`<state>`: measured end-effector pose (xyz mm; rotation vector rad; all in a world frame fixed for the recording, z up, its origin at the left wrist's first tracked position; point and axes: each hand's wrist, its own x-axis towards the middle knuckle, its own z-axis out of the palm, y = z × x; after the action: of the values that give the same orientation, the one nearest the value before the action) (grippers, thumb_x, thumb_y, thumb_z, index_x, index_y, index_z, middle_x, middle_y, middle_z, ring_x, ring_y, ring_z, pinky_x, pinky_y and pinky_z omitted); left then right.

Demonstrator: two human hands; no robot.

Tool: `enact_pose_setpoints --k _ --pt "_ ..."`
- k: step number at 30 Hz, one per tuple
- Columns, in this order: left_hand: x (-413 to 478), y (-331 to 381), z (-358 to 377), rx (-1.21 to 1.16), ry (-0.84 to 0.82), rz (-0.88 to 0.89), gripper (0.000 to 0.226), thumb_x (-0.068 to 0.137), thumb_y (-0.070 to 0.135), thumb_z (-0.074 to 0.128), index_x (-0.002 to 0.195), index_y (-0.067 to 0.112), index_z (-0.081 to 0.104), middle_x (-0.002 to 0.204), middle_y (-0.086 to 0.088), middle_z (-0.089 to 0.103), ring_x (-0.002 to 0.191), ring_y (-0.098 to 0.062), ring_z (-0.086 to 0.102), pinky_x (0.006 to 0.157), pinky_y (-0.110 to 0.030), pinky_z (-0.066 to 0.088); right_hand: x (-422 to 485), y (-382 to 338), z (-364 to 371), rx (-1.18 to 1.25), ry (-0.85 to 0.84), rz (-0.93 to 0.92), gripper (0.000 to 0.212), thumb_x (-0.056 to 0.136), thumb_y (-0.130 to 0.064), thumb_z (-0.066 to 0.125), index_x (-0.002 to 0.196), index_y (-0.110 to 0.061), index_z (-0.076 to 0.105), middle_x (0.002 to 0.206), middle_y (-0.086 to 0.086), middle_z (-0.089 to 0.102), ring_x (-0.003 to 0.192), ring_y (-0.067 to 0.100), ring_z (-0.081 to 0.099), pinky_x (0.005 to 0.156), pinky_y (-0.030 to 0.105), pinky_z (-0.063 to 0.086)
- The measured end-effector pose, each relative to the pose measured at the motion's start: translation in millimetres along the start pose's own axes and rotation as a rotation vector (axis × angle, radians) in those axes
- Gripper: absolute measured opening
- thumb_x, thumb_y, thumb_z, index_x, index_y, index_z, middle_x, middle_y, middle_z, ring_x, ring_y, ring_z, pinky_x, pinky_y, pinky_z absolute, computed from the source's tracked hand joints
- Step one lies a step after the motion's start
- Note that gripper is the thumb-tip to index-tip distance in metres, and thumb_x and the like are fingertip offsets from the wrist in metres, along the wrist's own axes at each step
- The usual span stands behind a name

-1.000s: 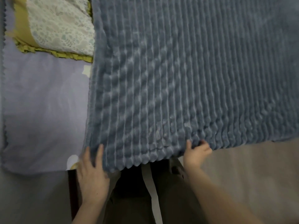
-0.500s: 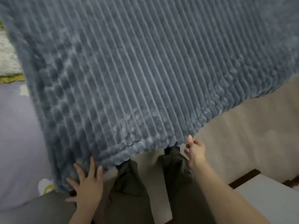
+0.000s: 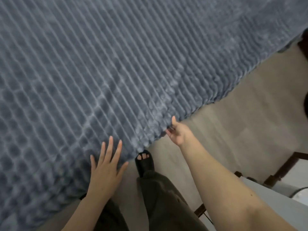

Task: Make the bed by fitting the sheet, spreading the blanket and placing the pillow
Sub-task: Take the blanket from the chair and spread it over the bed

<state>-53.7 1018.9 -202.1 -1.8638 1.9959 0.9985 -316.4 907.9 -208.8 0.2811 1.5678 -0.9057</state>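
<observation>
Both hands meet the blanket (image 3: 116,67): left hand (image 3: 106,169) flat, fingers spread wide toward twelve o'clock; right hand (image 3: 177,132) pinches the hem (thumb up).

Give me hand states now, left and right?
Left hand: open, fingers straight and spread, flat on the blue blanket.
Right hand: pinching the blanket's near edge, thumb on top.

A blanket (image 3: 116,67) covers the upper left of the view. The left hand (image 3: 105,170) lies flat on its near edge. To the right, the right hand (image 3: 176,132) pinches that edge. A sandalled foot (image 3: 144,161) stands between them on the floor (image 3: 233,130).
</observation>
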Motion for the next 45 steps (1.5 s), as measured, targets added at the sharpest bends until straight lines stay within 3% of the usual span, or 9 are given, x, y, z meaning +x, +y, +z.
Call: enact_pose_setpoints --k 4,12,15,17,22,31,37,42,45 --pt "30 25 8 0.021 -0.124 -0.131 0.084 0.075 0.087 0.021 0.136 0.058 -0.028 0.145 0.024 -0.043 0.141 -0.02 -0.034 0.102 -0.078 0.003 11 -5 -22 0.01 0.042 0.013 0.018 0.088 -0.007 0.067 0.103 -0.007 0.058 0.084 0.004 0.061 0.053 0.007 0.053 0.043 0.014 0.044" --pt "17 47 -1 0.152 -0.43 -0.206 0.099 0.04 0.103 0.009 0.118 0.067 -0.04 0.132 0.019 -0.059 0.142 -0.042 -0.023 0.103 -0.073 0.024 19 -14 -47 -0.296 0.095 0.104 0.025 0.09 -0.002 0.064 0.076 -0.012 0.045 0.069 0.004 0.058 0.044 0.009 0.053 0.049 0.022 0.047" --pt "7 54 -14 0.231 -0.491 -0.145 0.099 0.032 0.102 -0.009 0.117 0.065 -0.041 0.138 0.015 -0.05 0.146 -0.043 -0.003 0.108 -0.059 0.032 17 -44 -44 -0.425 0.178 0.029 0.013 0.094 -0.012 0.06 0.102 -0.012 0.049 0.096 0.01 0.063 0.069 0.019 0.06 0.066 0.03 0.047" --pt "3 56 -23 0.181 -0.438 -0.086 0.104 0.035 0.099 -0.018 0.131 0.062 -0.029 0.153 0.016 -0.03 0.144 -0.037 0.018 0.112 -0.045 0.035 14 -67 -46 -0.37 0.185 -0.04 0.042 0.094 -0.017 0.061 0.131 -0.013 0.042 0.121 0.011 0.059 0.094 0.025 0.061 0.09 0.038 0.048" --pt "27 65 -62 -0.155 -0.353 -0.019 0.068 0.09 0.067 0.034 0.149 0.049 0.005 0.157 0.017 0.018 0.134 -0.003 0.038 0.108 -0.019 0.035 13 -126 -40 -0.305 0.177 -0.166 0.055 0.098 -0.024 0.056 0.146 -0.02 0.031 0.143 0.005 0.048 0.114 0.027 0.056 0.092 0.04 0.045" --pt "96 124 -72 -0.161 -0.234 0.108 0.07 0.094 0.052 0.044 0.151 0.038 0.006 0.159 0.017 -0.005 0.147 -0.003 0.008 0.119 -0.023 0.017 53 -214 -50 -0.01 0.14 -0.148 0.046 0.104 -0.031 0.038 0.149 -0.026 0.028 0.145 0.007 0.045 0.125 0.032 0.051 0.072 0.043 0.053" --pt "166 204 -64 -0.073 -0.276 0.153 0.07 0.091 0.061 0.033 0.142 0.047 -0.013 0.153 0.022 -0.021 0.146 -0.003 -0.006 0.121 -0.031 0.012 105 -269 -84 0.234 0.172 -0.1 0.048 0.101 -0.049 0.031 0.146 -0.03 0.035 0.142 0.005 0.05 0.123 0.032 0.053 0.09 0.053 0.05" --pt "232 293 -68 0.051 -0.223 0.215 0.069 0.082 0.072 0.012 0.141 0.051 -0.018 0.151 0.023 -0.032 0.144 -0.008 -0.02 0.121 -0.047 0.01 140 -293 -99 0.088 0.151 0.01 0.033 0.101 -0.03 0.047 0.132 -0.021 0.053 0.113 0.002 0.064 0.08 0.017 0.061 0.056 0.026 0.052" --pt "274 351 -73 0.189 -0.081 0.305 0.066 0.09 0.072 0.004 0.147 0.046 -0.017 0.155 0.017 -0.029 0.146 -0.015 -0.019 0.116 -0.057 0.005 153 -295 -135 0.004 0.121 0.032 0.024 0.099 -0.03 0.051 0.118 -0.021 0.061 0.112 0.0 0.067 0.079 0.014 0.062 0.06 0.026 0.05"
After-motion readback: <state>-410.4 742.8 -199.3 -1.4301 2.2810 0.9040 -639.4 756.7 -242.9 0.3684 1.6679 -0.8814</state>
